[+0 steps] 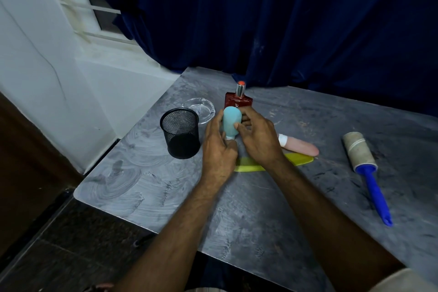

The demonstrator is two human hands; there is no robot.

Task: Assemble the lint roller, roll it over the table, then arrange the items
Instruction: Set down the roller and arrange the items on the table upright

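Note:
Both hands hold a light blue squeeze bottle (pixel 231 121) upright with its white cap down, near the middle of the grey table (pixel 260 208). My left hand (pixel 219 147) grips its lower part and cap. My right hand (pixel 257 136) wraps its upper right side. The assembled lint roller (pixel 366 168), with a blue handle and a greyish roll, lies alone at the right. A pink squeeze bottle (pixel 302 146) with a white cap lies behind my right hand. A yellow comb (pixel 296 158) lies flat, partly hidden under my right wrist.
A black mesh cup (pixel 181 134) stands left of my hands. A clear glass ashtray (pixel 199 108) sits behind it. A red perfume bottle (pixel 239 99) stands just beyond the blue bottle. Dark blue curtain (pixel 284 19) hangs along the table's far edge.

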